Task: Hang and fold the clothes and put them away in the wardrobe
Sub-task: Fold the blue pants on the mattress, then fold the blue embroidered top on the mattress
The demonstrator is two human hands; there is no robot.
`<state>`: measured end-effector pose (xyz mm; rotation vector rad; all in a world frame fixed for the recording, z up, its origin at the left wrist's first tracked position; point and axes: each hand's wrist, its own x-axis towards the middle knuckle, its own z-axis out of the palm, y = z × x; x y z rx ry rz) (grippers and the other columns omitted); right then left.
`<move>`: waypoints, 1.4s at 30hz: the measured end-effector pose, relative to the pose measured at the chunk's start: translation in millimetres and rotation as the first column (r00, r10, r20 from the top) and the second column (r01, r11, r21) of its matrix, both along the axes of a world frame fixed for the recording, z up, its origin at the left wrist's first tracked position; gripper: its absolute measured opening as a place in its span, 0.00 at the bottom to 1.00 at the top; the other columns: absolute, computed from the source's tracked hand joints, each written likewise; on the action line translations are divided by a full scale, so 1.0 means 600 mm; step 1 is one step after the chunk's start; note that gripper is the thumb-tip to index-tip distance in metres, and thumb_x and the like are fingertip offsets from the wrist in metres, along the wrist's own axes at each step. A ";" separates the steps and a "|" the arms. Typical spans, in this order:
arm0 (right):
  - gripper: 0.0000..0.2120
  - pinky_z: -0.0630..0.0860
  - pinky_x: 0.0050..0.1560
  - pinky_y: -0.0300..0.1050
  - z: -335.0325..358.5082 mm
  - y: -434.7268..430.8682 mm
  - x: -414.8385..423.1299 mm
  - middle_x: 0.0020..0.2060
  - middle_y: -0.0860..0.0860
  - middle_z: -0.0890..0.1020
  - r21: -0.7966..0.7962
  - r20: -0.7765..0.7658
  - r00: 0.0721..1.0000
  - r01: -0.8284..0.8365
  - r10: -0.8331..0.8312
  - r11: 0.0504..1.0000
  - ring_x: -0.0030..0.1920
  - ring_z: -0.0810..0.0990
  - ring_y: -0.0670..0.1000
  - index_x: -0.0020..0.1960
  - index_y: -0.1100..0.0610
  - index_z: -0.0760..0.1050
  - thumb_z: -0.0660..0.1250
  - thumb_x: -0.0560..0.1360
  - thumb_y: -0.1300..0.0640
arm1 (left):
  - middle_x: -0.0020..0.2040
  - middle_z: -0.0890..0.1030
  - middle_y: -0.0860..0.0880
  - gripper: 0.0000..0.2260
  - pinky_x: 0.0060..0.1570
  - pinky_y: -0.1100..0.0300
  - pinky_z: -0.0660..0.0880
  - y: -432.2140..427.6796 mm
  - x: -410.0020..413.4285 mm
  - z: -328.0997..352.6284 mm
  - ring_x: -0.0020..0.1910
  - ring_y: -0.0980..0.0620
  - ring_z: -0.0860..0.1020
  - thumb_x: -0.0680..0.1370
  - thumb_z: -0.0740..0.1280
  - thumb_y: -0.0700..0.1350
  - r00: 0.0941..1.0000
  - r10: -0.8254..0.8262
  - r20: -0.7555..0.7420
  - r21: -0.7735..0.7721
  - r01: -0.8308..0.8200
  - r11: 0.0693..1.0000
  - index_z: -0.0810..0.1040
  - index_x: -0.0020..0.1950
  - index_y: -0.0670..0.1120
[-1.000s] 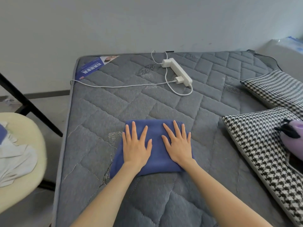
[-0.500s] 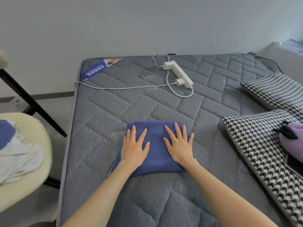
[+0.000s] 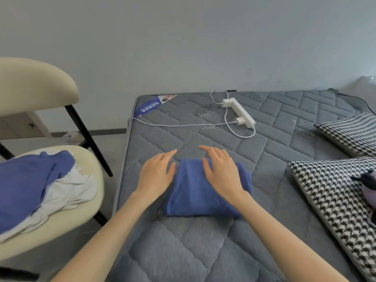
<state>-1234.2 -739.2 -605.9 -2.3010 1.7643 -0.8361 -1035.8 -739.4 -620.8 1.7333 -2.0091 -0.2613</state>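
The grey quilted fabric mattress (image 3: 203,251) looks matt and a bit fuzzy, with stitched seams. On it, the folded blue cloth garment (image 3: 195,192) is a soft knit, no sheen at all. Near the mattress's far edge, the white plastic power strip (image 3: 239,111) is smooth and slightly glossy. On the mattress's right side, the black-and-white houndstooth cushion (image 3: 333,200) is coarse woven cloth. Left of the mattress, the cream padded chair (image 3: 81,216) has matt upholstery. Its thin black legs (image 3: 87,137) look like metal.

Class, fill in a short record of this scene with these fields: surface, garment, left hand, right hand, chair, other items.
Surface: grey quilted mattress
Garment: blue garment, folded, on the mattress
Left hand: fingers straight, at the garment's left edge
Right hand: flat on top of the garment
Chair: cream chair beside the mattress, unfolded clothes on its seat
Other items: white power strip, houndstooth pillows
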 end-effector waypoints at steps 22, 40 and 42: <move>0.17 0.75 0.51 0.48 0.007 0.049 0.401 0.64 0.48 0.73 0.146 0.001 0.828 -0.555 0.561 0.819 0.60 0.74 0.52 0.69 0.51 0.69 0.57 0.81 0.56 | 0.69 0.72 0.51 0.23 0.58 0.51 0.73 0.267 0.404 0.016 0.66 0.47 0.72 0.80 0.61 0.50 0.816 0.575 -0.056 0.126 -0.566 0.815 0.63 0.75 0.52; 0.19 0.74 0.47 0.49 -0.154 0.031 0.718 0.60 0.50 0.74 0.318 -0.145 0.646 -0.687 0.749 0.654 0.56 0.75 0.55 0.67 0.48 0.69 0.61 0.78 0.58 | 0.71 0.69 0.50 0.24 0.60 0.53 0.71 0.308 0.577 -0.088 0.68 0.48 0.69 0.80 0.61 0.47 0.705 0.708 -0.050 0.238 -0.680 0.694 0.61 0.76 0.52; 0.18 0.74 0.48 0.49 -0.169 0.023 0.731 0.56 0.50 0.74 0.320 -0.193 0.652 -0.665 0.733 0.675 0.53 0.76 0.55 0.67 0.47 0.70 0.62 0.78 0.55 | 0.72 0.67 0.51 0.24 0.62 0.54 0.70 0.308 0.583 -0.099 0.69 0.49 0.67 0.80 0.61 0.47 0.722 0.691 -0.038 0.227 -0.668 0.709 0.61 0.76 0.51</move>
